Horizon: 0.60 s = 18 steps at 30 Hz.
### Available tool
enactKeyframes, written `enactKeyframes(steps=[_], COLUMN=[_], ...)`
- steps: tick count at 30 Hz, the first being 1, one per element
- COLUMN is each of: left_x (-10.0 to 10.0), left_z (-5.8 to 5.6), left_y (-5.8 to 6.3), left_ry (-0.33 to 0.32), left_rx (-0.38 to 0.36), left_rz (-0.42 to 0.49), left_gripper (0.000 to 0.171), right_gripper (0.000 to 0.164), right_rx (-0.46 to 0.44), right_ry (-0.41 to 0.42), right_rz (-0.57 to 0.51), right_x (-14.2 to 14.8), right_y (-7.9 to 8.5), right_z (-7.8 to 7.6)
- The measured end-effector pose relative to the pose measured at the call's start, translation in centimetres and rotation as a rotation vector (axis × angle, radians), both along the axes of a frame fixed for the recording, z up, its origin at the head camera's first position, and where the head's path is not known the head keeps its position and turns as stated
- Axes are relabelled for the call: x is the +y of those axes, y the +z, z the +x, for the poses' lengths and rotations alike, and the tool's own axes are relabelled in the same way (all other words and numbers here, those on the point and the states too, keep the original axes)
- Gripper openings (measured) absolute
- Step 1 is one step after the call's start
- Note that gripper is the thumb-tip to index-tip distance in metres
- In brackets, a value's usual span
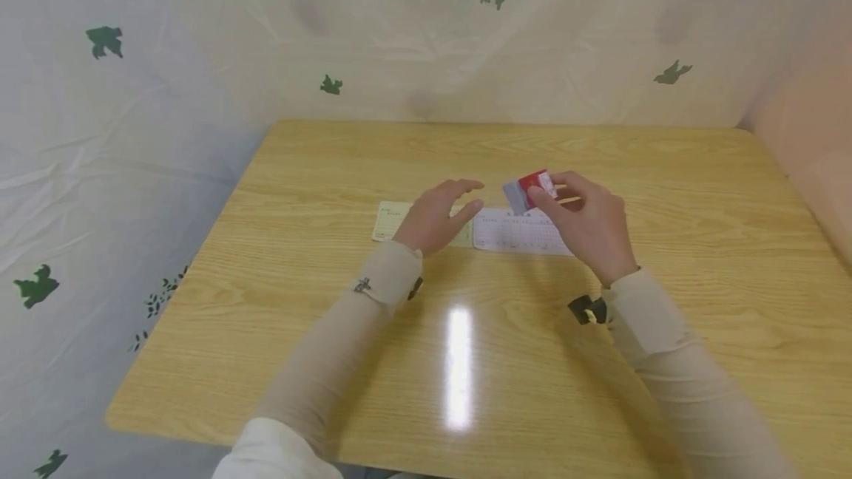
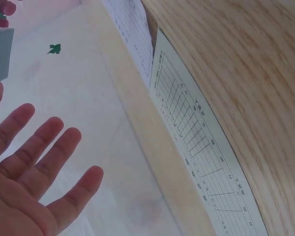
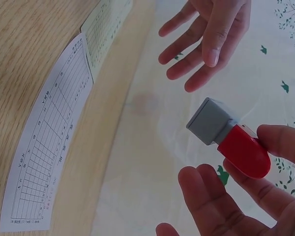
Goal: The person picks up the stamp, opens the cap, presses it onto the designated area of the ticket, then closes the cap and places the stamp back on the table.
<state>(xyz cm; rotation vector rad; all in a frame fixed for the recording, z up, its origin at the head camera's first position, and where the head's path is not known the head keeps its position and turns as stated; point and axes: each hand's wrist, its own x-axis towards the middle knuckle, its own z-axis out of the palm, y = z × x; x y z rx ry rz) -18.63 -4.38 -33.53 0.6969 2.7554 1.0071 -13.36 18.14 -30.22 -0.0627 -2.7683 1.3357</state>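
Two hands hover over a wooden table (image 1: pixel 266 301); the right one is occupied. Right hand (image 1: pixel 592 224) pinches a small red-and-grey object (image 3: pixel 228 140) between thumb and a finger, the other fingers loosely bent and apart from it. Object is held up off the table, tilted, above the far edge of the white slip (image 3: pixel 51 137) in the head view. Its rounded red end sits in the grip; its blocky grey end (image 3: pixel 205 123) points toward the left hand (image 1: pixel 435 216). One side shows a whitish patch with fine marks, too small to read. Left hand is near the object but apart from it, fingers spread and mostly straight, thumb away from the fingers. Below it lies a pale green slip (image 2: pixel 201 142), partly covered by that hand in the head view. Both slips carry printed grids and small text; they lie end to end on the table, green on the left, white on the right, cannot tell whether the ends overlap. Beige sleeves (image 1: pixel 333 353) cover both forearms, dark gear (image 1: pixel 589 310) at the right wrist. Bright reflection (image 1: pixel 458 368) on the tabletop between the arms. Pale cloth (image 1: pixel 200 43) with green bird prints (image 1: pixel 104 41) hangs behind and left of the table.
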Motion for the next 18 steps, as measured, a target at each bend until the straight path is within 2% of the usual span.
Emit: enactKeyframes(steps=[18], left_x=[0.72], left_z=[0.03], left_y=[-0.1], left_ry=[-0.029], left_rx=[-0.02], left_rz=[0.031], left_gripper=[0.048], right_gripper=[0.055], right_rx=[0.013], right_ry=[0.039], right_rz=[-0.054], right_x=[-0.05], right_y=[-0.22], right_z=[-0.06])
